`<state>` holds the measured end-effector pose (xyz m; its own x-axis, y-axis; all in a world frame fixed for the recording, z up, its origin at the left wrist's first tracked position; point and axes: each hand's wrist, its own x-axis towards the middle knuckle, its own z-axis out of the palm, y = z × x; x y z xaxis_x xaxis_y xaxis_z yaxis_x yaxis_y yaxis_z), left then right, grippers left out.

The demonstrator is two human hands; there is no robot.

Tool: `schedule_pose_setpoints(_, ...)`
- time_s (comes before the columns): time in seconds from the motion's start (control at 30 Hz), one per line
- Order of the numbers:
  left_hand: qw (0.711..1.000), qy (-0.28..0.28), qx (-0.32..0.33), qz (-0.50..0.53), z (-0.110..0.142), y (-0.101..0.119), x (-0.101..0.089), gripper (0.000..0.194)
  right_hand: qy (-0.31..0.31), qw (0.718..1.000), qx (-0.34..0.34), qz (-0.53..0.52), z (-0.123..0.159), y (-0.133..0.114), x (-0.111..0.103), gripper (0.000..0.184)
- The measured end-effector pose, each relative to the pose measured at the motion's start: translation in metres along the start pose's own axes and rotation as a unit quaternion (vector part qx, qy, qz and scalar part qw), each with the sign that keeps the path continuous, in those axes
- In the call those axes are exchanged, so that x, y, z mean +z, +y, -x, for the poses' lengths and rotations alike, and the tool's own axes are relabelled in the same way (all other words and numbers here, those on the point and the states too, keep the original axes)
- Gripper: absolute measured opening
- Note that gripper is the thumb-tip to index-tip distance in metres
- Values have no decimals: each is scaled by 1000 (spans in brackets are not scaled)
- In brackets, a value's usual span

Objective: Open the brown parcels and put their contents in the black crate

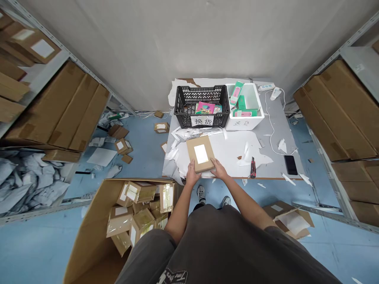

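Note:
A flat brown cardboard box (192, 148) with a white label on its upper face is held at the near edge of the table. My left hand (192, 174) grips its lower left corner, and my right hand (219, 169) grips its lower right side. Behind the box stands a black plastic crate (202, 94) with a paper sign, holding colourful packets. Beside it is a white foam box (245, 123) with green and pink boxes inside. To the right of my right hand lies a red and black utility knife (253, 168).
Torn white paper covers much of the table (275, 122). A phone (290, 165), a white cable and a power strip (267, 87) lie at the right. A large carton (89, 232) of taped parcels stands at my left. Shelves with boxes (59, 110) flank both sides.

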<state>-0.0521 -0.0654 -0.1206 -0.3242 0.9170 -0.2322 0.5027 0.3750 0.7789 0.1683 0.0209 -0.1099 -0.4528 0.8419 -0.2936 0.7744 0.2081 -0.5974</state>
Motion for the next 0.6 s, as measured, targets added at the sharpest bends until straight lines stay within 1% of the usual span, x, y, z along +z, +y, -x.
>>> schedule_pose_setpoints(0.07, 996, -13, -11, -86, 3, 11, 8, 113, 1, 1000, 0, -13, -2, -2, 2, 83)
schedule_pose_setpoints(0.1, 994, -15, -20, -107, 4, 15, 12, 109, 10, 1000, 5, -14, -3, -4, 3, 79)
schedule_pose_setpoints(0.17, 990, -4, -23, -136, 4, 20, 18, 101, 28, 999, 15, -9, -5, -8, 5, 76)
schedule_pose_setpoints(0.27, 989, 8, -7, -147, 3, 20, 19, 95, 38, 999, 14, 3, -5, -11, 5, 75)
schedule_pose_setpoints(0.37, 992, 9, 14, -125, 0, 18, 15, 93, 48, 999, 11, 16, -2, -15, 0, 73)
schedule_pose_setpoints(0.43, 995, 20, 21, -92, -5, 20, 14, 95, 75, 997, 2, 28, 3, -21, -8, 71)
schedule_pose_setpoints(0.53, 999, 45, 22, -21, -14, 26, 20, 108, 140, 988, -35, 51, 10, -39, -27, 65)
schedule_pose_setpoints(0.6, 998, 46, 33, 24, -20, 29, 28, 116, 168, 981, -69, 65, 11, -54, -41, 64)
